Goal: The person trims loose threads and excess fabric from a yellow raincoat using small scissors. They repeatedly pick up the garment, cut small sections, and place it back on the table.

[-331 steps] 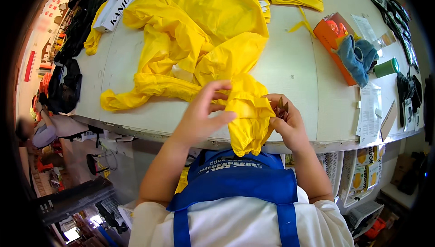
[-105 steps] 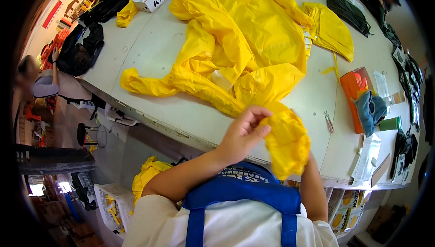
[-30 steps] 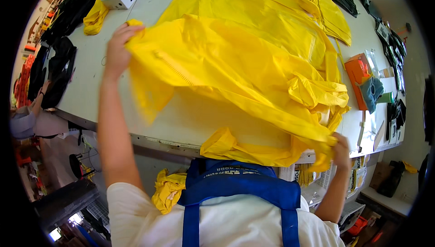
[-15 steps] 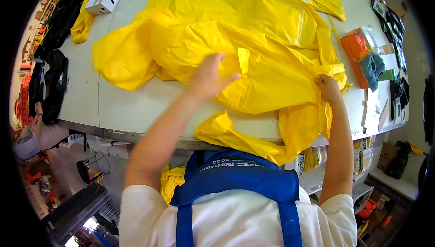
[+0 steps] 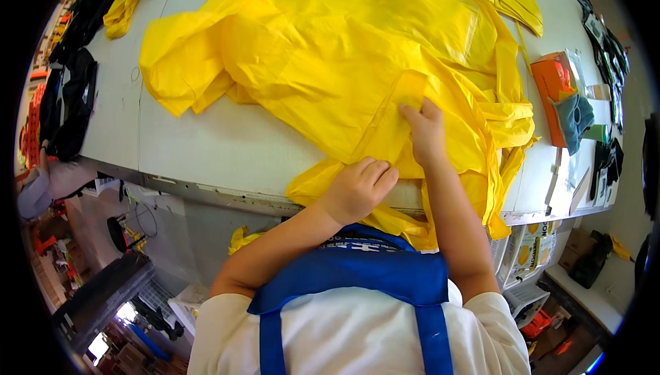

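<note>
Left hand (image 5: 359,188) and right hand (image 5: 427,140) have drawn closer together over yellow garment (image 5: 309,65)

Half a second ago the right was farther right, the left higher. The garment sprawls across the pale table (image 5: 213,145), upper centre to right of frame. Left fingers curl inward at its lower edge; right thumb and forefinger rest slightly parted on it. Whether either pinches cloth cannot be told.

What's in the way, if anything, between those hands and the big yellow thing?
Nothing visible: the left hand touches the yellow garment near its lower edge, and the right hand touches it farther up. The orange box stands off to the right.
</note>
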Tool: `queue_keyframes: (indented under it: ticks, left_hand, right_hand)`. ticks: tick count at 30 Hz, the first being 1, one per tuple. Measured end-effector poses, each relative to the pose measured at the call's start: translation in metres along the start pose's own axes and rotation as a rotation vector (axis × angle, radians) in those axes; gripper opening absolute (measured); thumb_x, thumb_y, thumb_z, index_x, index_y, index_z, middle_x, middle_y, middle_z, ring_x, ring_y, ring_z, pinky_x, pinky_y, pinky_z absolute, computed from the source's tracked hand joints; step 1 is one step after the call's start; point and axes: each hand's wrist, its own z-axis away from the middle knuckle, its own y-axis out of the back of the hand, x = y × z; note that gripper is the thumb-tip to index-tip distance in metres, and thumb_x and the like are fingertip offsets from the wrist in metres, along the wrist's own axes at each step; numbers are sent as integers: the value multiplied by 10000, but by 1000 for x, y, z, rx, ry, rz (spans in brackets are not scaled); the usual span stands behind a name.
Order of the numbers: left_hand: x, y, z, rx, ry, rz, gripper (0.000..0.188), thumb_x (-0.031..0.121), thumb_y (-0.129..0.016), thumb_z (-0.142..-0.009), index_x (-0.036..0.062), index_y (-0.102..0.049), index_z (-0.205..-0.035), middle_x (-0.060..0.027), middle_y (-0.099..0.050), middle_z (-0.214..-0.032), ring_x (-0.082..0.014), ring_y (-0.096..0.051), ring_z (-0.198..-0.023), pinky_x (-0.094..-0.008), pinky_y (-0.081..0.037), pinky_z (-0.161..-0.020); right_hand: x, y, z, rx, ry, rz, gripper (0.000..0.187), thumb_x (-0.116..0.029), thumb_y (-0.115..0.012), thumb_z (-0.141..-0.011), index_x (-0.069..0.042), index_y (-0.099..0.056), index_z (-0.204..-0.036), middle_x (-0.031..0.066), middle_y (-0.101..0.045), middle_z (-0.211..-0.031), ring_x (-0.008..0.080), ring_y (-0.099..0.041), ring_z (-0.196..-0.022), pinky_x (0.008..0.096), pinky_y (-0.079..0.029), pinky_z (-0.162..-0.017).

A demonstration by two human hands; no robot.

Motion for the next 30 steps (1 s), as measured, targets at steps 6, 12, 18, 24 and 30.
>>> queue_keyframes:
  ticks: [6, 12, 18, 24, 30]
  left_hand:
    - [6, 2, 35, 4, -194, 273, 165, 65, -654, -751, 38, -630, -911, -94, -642, -971, -250, -632, -855, -322, -543, -740]
    - [-2, 16, 54, 23, -58, 443, 230, 60, -683, -740, 50, -630, -964, -105, -643, -1023, -262, -635, -856, -345, -539, -726]
    - [-57, 52, -30, 99, 51, -55, 286, 228, -601, -845, 74, -623, -1085, -162, -580, -1190, -361, -526, -1095, -458, -432, -902]
    - [-150, 15, -20, -743, 534, -145, 463, 441, -437, -931, 61, -622, -1120, -197, -545, -1254, -414, -466, -1163, -458, -385, -973]
    - [-124, 59, -21, -619, 964, 333, 568, 408, -516, -907, 59, -434, -1348, -211, -560, -1221, -375, -510, -1152, -439, -377, -1001]
  right_hand:
    - [8, 27, 3, -164, -226, -602, 95, -116, -549, -923, -50, -593, -871, 56, -648, -731, 128, -568, -540, 245, -449, -482]
    - [-10, 11, 7, -97, -104, -314, 95, -116, -554, -920, -27, -584, -913, 58, -631, -698, 122, -541, -505, 243, -431, -457]
    - [6, -35, 49, -622, 506, 910, 240, -166, -593, -855, -40, -626, -1056, 166, -671, -873, 343, -651, -805, 403, -515, -729]
    - [-64, 27, -66, -407, 409, 684, 265, -172, -623, -871, -59, -639, -1110, 84, -682, -872, 174, -642, -776, 298, -509, -731]
    - [-52, 185, -285, 477, 508, 1114, 603, -312, -674, -817, -65, -453, -1320, 131, -551, -1272, 332, -502, -1182, 427, -404, -979]
